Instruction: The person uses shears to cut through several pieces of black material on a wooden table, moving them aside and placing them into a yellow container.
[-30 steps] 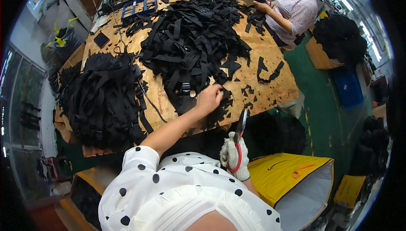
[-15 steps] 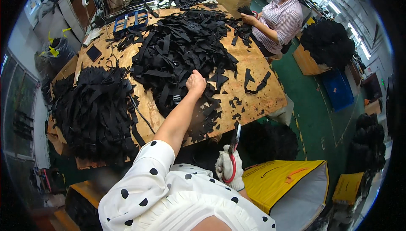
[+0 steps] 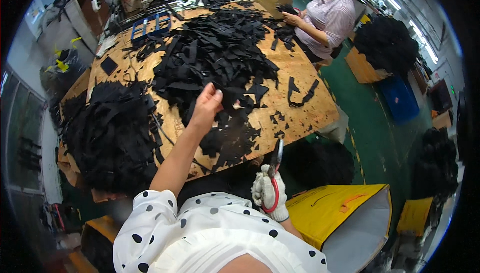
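My bare left hand [image 3: 206, 107] reaches over the table, thumb and fingers pinched together on a black fabric strap [image 3: 216, 85] at the near side of a heap of black straps [image 3: 215, 48]. The fingers partly hide how much of the strap is in the grip. My right hand [image 3: 270, 193], in a white knitted glove, is low in front of my body at the table's near edge. It is closed round scissors [image 3: 275, 160] with red handles, and their metal blades point away from me.
A bundle of black straps [image 3: 110, 133] covers the table's left side, near a phone [image 3: 109, 65] and a blue tray [image 3: 150, 27]. Small black scraps dot the wooden table [image 3: 305, 118]. A yellow bag [image 3: 330, 208] stands at lower right. A co-worker [image 3: 327, 18] holds black pieces at far right.
My left hand has drawn back left and nearer to me, turning with its fingers pinched. My right hand with the scissors has barely moved.
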Demonstrator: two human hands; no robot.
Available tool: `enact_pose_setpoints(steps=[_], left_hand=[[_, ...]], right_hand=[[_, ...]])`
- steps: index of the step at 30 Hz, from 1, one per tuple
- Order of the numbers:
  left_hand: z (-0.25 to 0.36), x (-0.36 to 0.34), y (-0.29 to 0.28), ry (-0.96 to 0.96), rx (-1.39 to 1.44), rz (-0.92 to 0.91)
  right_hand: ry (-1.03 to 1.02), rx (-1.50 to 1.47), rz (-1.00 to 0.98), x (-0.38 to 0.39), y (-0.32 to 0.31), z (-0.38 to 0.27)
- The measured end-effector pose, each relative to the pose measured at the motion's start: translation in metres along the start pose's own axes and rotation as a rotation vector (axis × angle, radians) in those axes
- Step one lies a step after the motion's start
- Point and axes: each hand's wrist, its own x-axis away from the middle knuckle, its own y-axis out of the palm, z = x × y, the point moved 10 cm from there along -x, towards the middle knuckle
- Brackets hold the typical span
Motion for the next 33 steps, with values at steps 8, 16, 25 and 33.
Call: enact_pose_setpoints(steps=[8,16,25,33], left_hand=[[-0.066,0.077,0.016,-0.355,-0.126,-0.235],[-0.106,0.101,0.029,-0.381,-0.321,-0.286],[-0.083,0.103,0.043,-0.222,-0.778,-0.254],[-0.132,0.114,0.027,-0.39,-0.299,0.015]], right_hand=[[-0.047,0.028,-0.13,-0.001,0.026,-0.01],[-0.133,0.031,-0.087,-0.009,0.027,-0.023],[-0.334,0.516,-0.058,-0.019,0.025,-0.027],[-0.264,0.127,0.017,-0.011,0.033,-0.019]])
